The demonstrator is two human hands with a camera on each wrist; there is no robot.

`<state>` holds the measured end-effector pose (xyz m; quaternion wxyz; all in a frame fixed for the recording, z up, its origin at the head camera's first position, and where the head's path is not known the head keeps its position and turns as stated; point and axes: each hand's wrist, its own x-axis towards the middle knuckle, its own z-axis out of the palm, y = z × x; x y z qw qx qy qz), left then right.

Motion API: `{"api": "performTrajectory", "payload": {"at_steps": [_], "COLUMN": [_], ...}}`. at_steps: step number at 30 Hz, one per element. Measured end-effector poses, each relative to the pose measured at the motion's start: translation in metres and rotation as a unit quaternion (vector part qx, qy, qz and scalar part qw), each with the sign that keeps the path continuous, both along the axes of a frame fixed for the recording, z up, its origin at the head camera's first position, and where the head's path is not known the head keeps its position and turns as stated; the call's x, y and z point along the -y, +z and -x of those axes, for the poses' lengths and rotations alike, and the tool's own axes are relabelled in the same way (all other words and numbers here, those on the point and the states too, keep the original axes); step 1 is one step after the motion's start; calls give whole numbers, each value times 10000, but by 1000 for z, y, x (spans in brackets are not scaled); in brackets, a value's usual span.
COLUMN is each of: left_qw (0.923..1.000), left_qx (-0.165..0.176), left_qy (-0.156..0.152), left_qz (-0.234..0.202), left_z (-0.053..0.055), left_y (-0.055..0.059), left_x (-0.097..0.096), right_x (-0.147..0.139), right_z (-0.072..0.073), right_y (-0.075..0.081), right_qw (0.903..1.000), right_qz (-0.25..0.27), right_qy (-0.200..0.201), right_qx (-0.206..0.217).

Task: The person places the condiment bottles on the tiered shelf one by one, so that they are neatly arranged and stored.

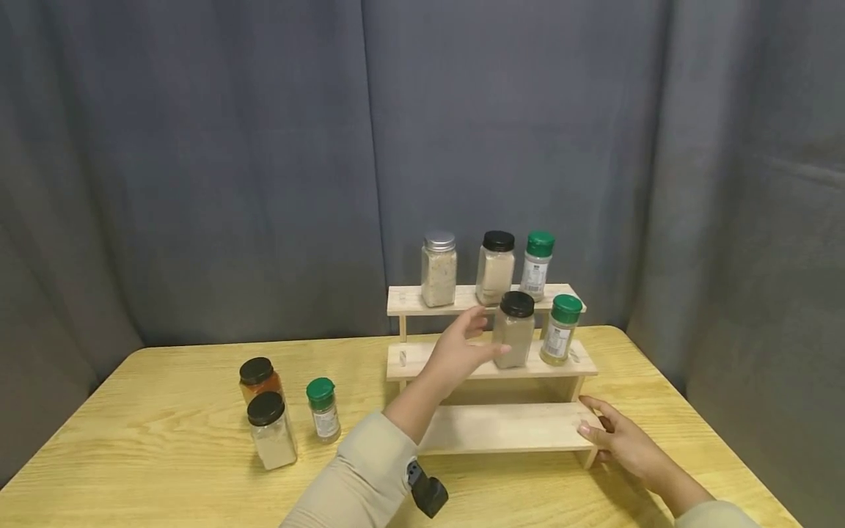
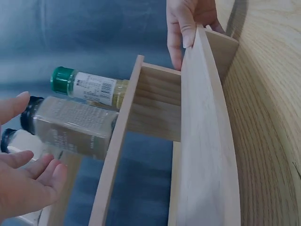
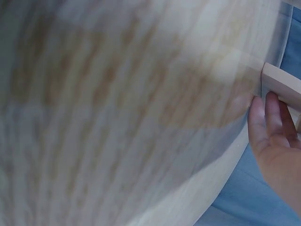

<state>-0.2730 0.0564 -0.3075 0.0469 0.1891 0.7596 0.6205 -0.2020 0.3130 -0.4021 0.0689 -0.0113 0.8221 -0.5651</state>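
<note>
My left hand (image 1: 457,353) is beside a black-lidded square jar (image 1: 515,339) of pale powder on the middle tier of a wooden step rack (image 1: 508,427). In the left wrist view, the thumb and fingers (image 2: 52,176) are spread around the jar with a gap between. At the rack's right end, my right hand (image 1: 623,442) grips the bottom tier, thumb on top. A green-lidded shaker (image 1: 557,341) stands right of the jar. Upright on the top tier are a silver-lidded jar (image 1: 439,271), another black-lidded jar (image 1: 495,271) and another green-lidded shaker (image 1: 535,271).
Left on the wooden table (image 1: 165,440) stand a black-lidded jar with orange-red contents (image 1: 262,385), a black-lidded jar of pale powder (image 1: 273,444) and a green-lidded shaker (image 1: 326,418). A grey curtain (image 1: 251,183) hangs behind the table.
</note>
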Motion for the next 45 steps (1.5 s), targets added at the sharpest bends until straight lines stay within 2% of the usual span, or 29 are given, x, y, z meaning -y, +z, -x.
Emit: {"api": "performTrajectory", "payload": {"at_steps": [6,13,17,21,24,28,36,45], "left_qw": [9999,9998,9992,9987,9985,9983,9981,9975], "left_qx": [79,-100,-240,-351,-411,-509,-504,-246], "left_qy": [-46,-80,-138,-121,-85,-41,231,607], "left_qz": [-48,-160,-275,-337,-340,-277,-260,-262], "left_z": [-14,-25,-29,-38,-41,-40,-47,-55], "left_y": [-3,-5,-3,5,5,-2,-5,-15], "left_x": [21,46,55,61,67,76,98,122], "right_x": [1,-1,-3,-3,-3,-3,-3,-2], "right_z": [0,0,-1,-1,-1,0,1,0], "right_y": [-2,0,0,0,0,0,0,1], "right_qw": [10000,9999,9998,9997,9996,9996,9996,9997], "right_qz": [-12,-123,-58,0,26,-84,-78,-195], "right_qy": [51,103,187,239,265,246,259,138], "right_qx": [16,-16,-65,-83,-89,-113,-108,-36]}}
